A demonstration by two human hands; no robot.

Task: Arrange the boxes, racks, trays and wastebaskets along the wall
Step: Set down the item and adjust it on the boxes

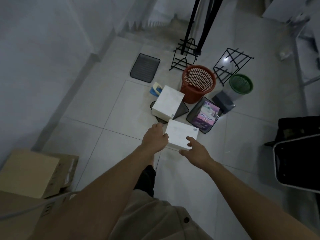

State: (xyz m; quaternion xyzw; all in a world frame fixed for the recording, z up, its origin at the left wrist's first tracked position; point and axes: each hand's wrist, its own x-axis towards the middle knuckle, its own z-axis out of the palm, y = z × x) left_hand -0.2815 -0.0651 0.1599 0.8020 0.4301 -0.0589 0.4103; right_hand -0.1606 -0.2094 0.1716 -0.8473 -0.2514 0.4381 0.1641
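Reaching down, the left hand is gripping the left edge of a white box lying on the floor tiles, while the right hand, fingers spread wide, is touching its near right corner. Beyond, a second white box is resting on a mesh tray. Farther off, an orange wastebasket and wire racks are standing.

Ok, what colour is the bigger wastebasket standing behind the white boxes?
Orange-red, with a lattice wall; the bigger wastebasket shows clearly in the head view.
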